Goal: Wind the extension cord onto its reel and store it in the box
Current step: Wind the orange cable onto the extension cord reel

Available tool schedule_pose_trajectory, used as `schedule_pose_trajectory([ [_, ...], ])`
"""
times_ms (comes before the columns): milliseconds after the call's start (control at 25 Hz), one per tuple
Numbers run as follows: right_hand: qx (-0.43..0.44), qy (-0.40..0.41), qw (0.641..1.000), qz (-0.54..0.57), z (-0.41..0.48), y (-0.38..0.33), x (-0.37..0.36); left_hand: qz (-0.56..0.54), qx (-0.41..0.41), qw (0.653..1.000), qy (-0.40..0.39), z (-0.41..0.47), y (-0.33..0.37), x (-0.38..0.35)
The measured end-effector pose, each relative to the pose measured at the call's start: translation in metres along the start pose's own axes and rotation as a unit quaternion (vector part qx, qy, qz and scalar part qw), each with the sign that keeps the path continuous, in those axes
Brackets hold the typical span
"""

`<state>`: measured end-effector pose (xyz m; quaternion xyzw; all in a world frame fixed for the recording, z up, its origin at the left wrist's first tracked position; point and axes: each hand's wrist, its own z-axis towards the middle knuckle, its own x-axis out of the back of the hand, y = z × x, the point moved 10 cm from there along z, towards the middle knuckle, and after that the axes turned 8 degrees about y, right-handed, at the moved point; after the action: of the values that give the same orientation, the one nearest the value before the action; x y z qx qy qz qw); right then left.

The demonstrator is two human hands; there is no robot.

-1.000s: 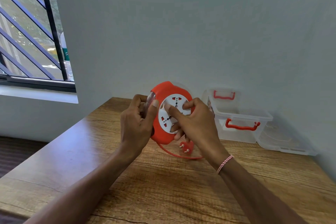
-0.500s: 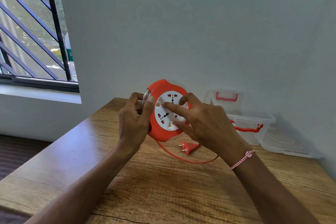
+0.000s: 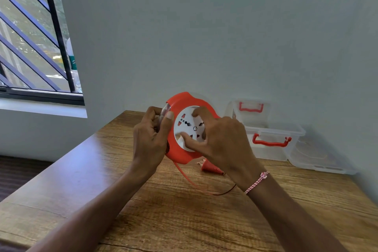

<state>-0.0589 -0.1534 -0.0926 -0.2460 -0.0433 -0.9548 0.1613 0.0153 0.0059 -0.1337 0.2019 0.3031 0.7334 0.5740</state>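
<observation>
I hold a round red cord reel [image 3: 181, 154] with a white socket face [image 3: 187, 125] upright above the wooden table [image 3: 184, 221]. My left hand [image 3: 150, 141] grips its left rim, thumb on the front edge. My right hand [image 3: 221, 141] lies over the white socket face with thumb and fingers curled onto it. A short loop of red cord [image 3: 188, 180] hangs from the reel's bottom and ends in a red plug [image 3: 209, 168] lying on the table behind my right wrist. The clear box [image 3: 274, 145] with red handles stands open at the back right.
The box's clear lid [image 3: 319, 159] lies flat to the right of the box, against the wall. A barred window [image 3: 34, 32] is at the left. The table's left edge runs diagonally toward me, with dark floor [image 3: 16, 174] beyond it.
My right hand has turned on the socket face, its fingers shifting round the disc. The loose cord loop has grown shorter and the plug has slid nearer the reel.
</observation>
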Motion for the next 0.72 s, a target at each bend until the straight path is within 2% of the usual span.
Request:
schedule_pose_trajectory([
  [80,-0.140,0.011,0.987,0.078,-0.005,0.015,-0.005,0.002,-0.006,1.000,0.000,-0.002,0.002,-0.001],
  [120,-0.228,0.005,0.964,0.134,-0.011,0.027,-0.014,0.006,-0.007,1.000,0.000,-0.003,0.002,-0.001],
  [200,-0.378,-0.020,0.890,0.254,-0.026,0.043,-0.035,0.018,-0.003,1.000,0.007,-0.003,0.000,0.000],
  [240,-0.391,-0.024,0.883,0.260,-0.028,0.045,-0.036,0.022,0.000,1.000,0.009,-0.003,-0.002,0.000],
  [320,-0.279,0.015,0.949,0.150,-0.014,0.038,-0.014,0.023,0.005,1.000,0.012,-0.002,-0.005,0.001],
  [400,-0.092,0.060,0.993,0.047,0.000,0.014,0.007,0.028,0.005,0.999,0.021,0.002,-0.006,0.005],
  [480,0.055,0.013,0.998,-0.015,0.002,-0.005,0.001,0.032,0.006,0.999,0.027,0.006,-0.007,0.009],
  [560,0.134,-0.046,0.988,-0.065,-0.002,-0.012,-0.010,0.027,0.012,0.999,0.017,0.008,-0.009,0.009],
  [640,0.178,-0.060,0.977,-0.106,-0.007,-0.015,-0.014,0.027,0.013,1.000,0.003,0.007,-0.009,0.006],
  [720,0.173,-0.051,0.978,-0.104,-0.007,-0.016,-0.012,0.028,0.015,0.999,-0.004,0.005,-0.010,0.003],
])
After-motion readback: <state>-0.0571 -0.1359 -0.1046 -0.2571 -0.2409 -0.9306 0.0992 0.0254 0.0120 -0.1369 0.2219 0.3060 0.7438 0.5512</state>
